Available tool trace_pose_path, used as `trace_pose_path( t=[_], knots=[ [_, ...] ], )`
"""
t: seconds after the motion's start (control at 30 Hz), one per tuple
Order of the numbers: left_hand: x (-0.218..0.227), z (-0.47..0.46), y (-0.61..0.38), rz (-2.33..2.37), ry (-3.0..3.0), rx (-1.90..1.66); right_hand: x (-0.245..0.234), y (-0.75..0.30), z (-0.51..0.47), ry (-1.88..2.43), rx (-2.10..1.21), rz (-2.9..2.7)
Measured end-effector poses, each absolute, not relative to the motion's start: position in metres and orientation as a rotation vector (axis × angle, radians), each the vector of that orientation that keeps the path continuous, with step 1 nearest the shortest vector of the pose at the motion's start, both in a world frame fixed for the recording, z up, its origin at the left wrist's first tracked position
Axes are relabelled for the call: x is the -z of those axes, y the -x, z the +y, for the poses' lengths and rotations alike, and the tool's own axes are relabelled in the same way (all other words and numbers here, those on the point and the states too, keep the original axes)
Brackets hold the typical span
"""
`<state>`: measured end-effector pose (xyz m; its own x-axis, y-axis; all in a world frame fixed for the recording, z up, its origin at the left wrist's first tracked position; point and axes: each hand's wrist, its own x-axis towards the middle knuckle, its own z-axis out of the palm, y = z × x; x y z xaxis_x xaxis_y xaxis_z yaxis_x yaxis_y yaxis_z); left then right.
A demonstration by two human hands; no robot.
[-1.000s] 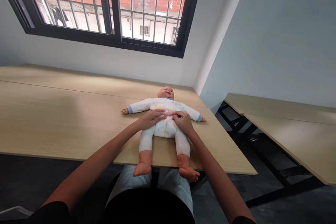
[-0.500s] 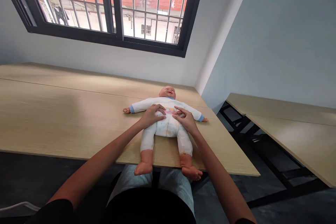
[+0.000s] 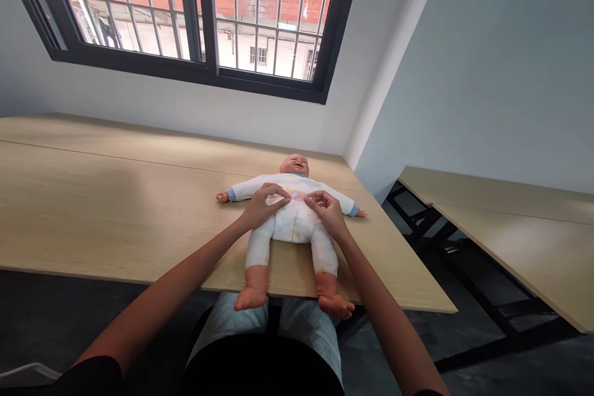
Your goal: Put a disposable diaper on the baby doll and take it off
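Observation:
A baby doll point(image 3: 293, 223) in a white romper with blue cuffs lies on its back on the wooden table point(image 3: 116, 210), head toward the window, bare feet hanging over the near edge. My left hand point(image 3: 262, 204) rests on the doll's belly from the left, fingers curled and pinching at the white cloth. From the right, my right hand point(image 3: 327, 211) meets it at the same spot, its fingertips also pinched on the romper's front. Both hands almost touch over the doll's middle.
A barred window point(image 3: 204, 12) fills the wall behind the table. A second wooden table point(image 3: 501, 216) on a black frame stands to the right, with a gap of dark floor between. My knees sit under the near table edge.
My fingers went from lying flat on the doll's belly to curling into pinches on the cloth. The doll stayed in place.

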<state>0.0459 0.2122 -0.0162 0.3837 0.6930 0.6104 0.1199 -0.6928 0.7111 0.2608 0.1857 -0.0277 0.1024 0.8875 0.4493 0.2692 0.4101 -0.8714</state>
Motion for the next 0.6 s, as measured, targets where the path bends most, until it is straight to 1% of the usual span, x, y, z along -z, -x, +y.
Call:
trace_pose_path(
  t=[0.13, 0.23, 0.37, 0.47, 0.6],
  knots=[
    [0.014, 0.206, -0.051, 0.58, -2.085, -1.287, 0.027, -0.257, 0.183, 1.094, -0.643, -1.515],
    [0.014, 0.207, -0.051, 0.651, -1.933, -1.283, 0.028, -0.258, 0.184, 1.106, -0.665, -1.507],
    [0.019, 0.219, -0.045, 0.84, -1.616, -1.353, 0.031, -0.264, 0.189, 1.045, -0.705, -1.304],
    [0.029, 0.232, -0.036, 0.894, -1.414, -1.38, 0.036, -0.273, 0.195, 1.076, -0.646, -1.102],
    [0.045, 0.248, -0.029, 0.883, -1.172, -1.296, 0.045, -0.284, 0.203, 1.17, -0.602, -0.909]
  ],
)
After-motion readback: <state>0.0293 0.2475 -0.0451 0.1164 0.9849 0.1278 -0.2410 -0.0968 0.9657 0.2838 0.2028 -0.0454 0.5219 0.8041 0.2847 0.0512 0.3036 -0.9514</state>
